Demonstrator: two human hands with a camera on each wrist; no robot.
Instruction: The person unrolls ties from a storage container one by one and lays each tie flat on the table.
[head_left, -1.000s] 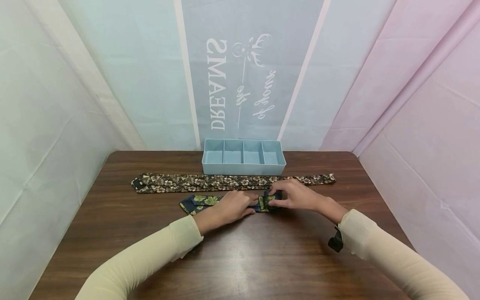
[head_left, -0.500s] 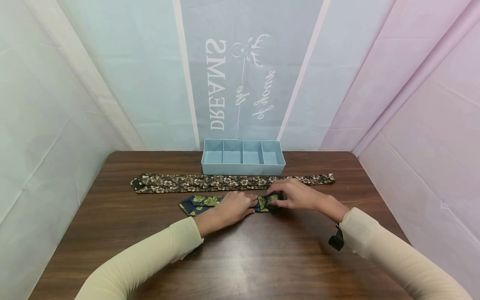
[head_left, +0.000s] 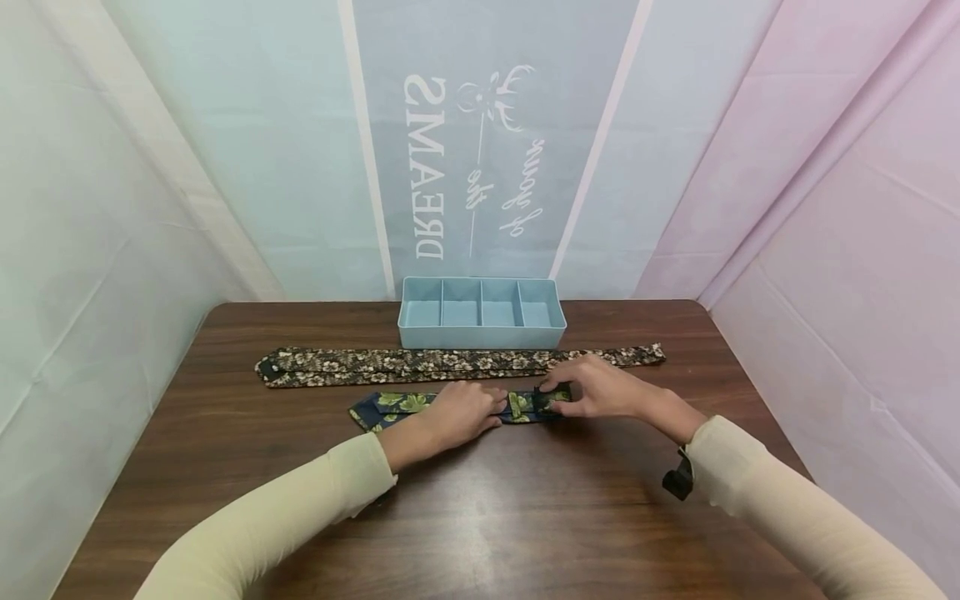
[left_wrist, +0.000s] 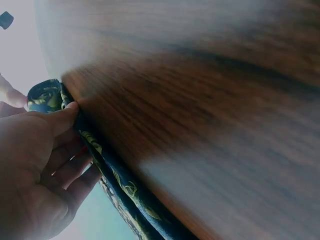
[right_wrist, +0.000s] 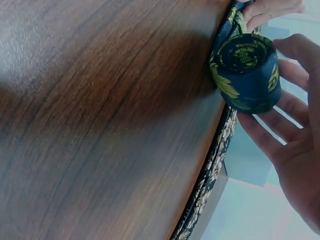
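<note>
A dark blue necktie with yellow-green leaves (head_left: 401, 403) lies lengthwise on the table, its wide pointed end to the left. Its right part is wound into a roll (right_wrist: 250, 75), whose spiral end shows in the right wrist view. The right hand (head_left: 600, 388) holds this roll between thumb and curled fingers. Just left of it, the left hand (head_left: 459, 410) presses the flat part of the tie with its fingertips, thumb near the front edge. A narrow cloth loop (head_left: 514, 406) lies across the tie between the hands. The left hand hides the tie's middle.
A second necktie, brown with cream flowers (head_left: 360, 363), is stretched flat behind the blue one, partly covered by the right hand. Farther back a light blue box with several compartments (head_left: 482, 337) stands near the curtain. Both ties rest on a dark wooden table (head_left: 480, 517).
The roll and right hand now sit a little farther right of the cloth loop, with more flat tie showing between. The left hand stays on the tie. The whole view has shifted slightly.
</note>
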